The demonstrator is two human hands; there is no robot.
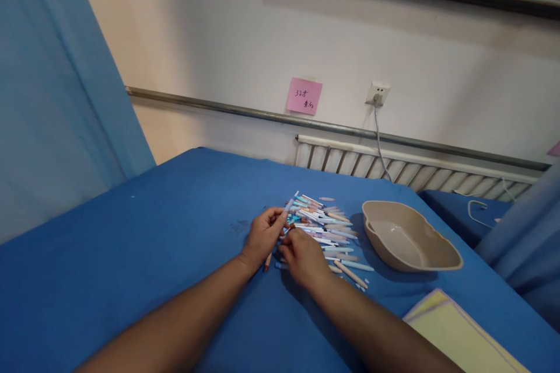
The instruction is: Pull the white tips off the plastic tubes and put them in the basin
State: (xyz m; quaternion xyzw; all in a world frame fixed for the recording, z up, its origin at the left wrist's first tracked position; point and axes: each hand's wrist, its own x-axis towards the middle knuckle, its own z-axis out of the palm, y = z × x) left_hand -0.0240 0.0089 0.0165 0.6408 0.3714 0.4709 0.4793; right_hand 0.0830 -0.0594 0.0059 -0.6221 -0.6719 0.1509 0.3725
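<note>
Below the cream wall (262, 40), pens (332, 230) litter a blue table (131, 244)

Bare left hand (262, 236) — bare right hand (304, 256)

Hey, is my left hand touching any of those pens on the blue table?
Touching. The head view shows the left hand curled around a pen, whose end sticks out above the grip.

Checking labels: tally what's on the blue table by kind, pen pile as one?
Pen pile: 1 (pens too many to count)
Tray: 1
Yellow pad: 1
Hands: 2 (left hand grips a pen; right hand on the pile)
Total: 5
</note>
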